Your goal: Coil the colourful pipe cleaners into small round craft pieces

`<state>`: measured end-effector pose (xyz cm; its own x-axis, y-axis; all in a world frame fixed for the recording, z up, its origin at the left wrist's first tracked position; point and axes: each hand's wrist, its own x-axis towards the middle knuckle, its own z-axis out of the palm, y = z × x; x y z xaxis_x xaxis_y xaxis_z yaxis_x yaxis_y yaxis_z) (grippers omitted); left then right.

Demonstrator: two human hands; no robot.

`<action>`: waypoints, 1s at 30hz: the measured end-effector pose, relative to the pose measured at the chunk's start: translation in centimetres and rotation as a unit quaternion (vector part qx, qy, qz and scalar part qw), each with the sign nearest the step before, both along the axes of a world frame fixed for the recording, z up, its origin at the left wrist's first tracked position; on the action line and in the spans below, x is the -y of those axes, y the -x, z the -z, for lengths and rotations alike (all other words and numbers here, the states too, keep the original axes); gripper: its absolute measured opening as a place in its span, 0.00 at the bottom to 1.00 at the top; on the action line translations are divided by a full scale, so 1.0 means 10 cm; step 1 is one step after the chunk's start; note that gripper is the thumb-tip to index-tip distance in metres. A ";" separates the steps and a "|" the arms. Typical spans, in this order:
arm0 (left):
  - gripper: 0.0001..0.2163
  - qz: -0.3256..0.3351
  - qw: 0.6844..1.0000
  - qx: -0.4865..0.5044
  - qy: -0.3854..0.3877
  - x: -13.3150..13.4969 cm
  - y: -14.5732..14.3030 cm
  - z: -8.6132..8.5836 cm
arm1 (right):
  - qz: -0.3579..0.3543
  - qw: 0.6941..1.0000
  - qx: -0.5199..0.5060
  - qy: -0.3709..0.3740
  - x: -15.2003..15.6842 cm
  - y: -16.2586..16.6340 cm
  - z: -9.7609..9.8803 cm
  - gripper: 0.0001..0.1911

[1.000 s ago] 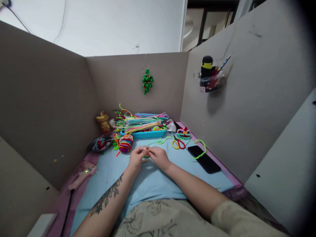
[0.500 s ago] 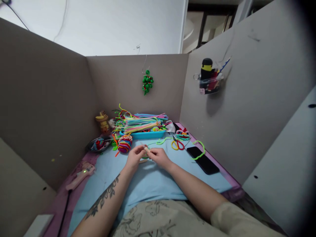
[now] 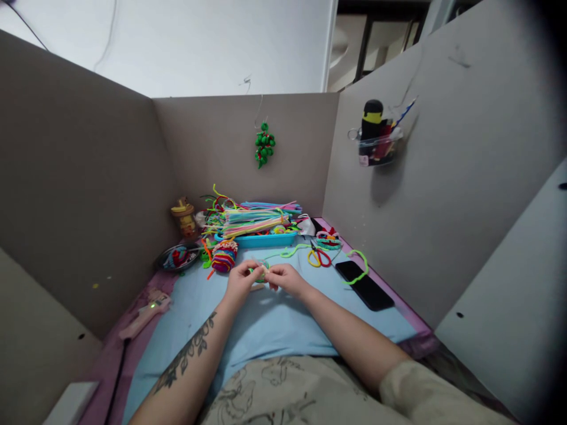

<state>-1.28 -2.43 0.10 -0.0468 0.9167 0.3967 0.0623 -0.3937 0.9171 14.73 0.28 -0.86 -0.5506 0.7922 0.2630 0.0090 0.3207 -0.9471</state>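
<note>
My left hand [image 3: 240, 281] and my right hand [image 3: 286, 278] meet over the light blue mat [image 3: 266, 321], fingertips pinched together on a small green pipe-cleaner piece [image 3: 261, 272]. Both hands are closed around it, just above the mat. A striped multicoloured wound ball [image 3: 224, 255] lies just beyond my left hand. Behind it a blue tray [image 3: 259, 239] holds a heap of coloured pipe cleaners.
Red and yellow scissors [image 3: 319, 256] and a black phone [image 3: 364, 284] with a green pipe cleaner over it lie to the right. A dark bowl [image 3: 176, 258] and a pink glue gun [image 3: 144, 311] sit at the left. Cardboard walls enclose three sides.
My hands have stayed in the same spot, the fingers working the small green piece slightly; the view has shifted a little.
</note>
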 end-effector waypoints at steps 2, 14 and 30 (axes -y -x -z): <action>0.08 -0.024 1.000 -0.017 -0.005 0.03 -0.02 -0.03 | 0.018 1.000 0.010 -0.016 0.01 0.01 0.00 0.19; 0.09 -0.063 0.998 0.028 0.014 0.08 -0.10 -0.05 | 0.104 0.984 0.058 -0.132 0.03 0.06 0.02 0.18; 0.20 -0.039 0.989 0.133 0.050 -0.09 0.04 -0.01 | 0.056 0.997 0.029 -0.035 -0.08 0.05 0.18 0.18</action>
<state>-1.69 -1.55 0.20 -0.2090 0.9404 0.2681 -0.1594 -0.3033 0.9395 14.24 1.12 -2.62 -0.4754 0.8308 0.2894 0.1032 0.3793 -0.9195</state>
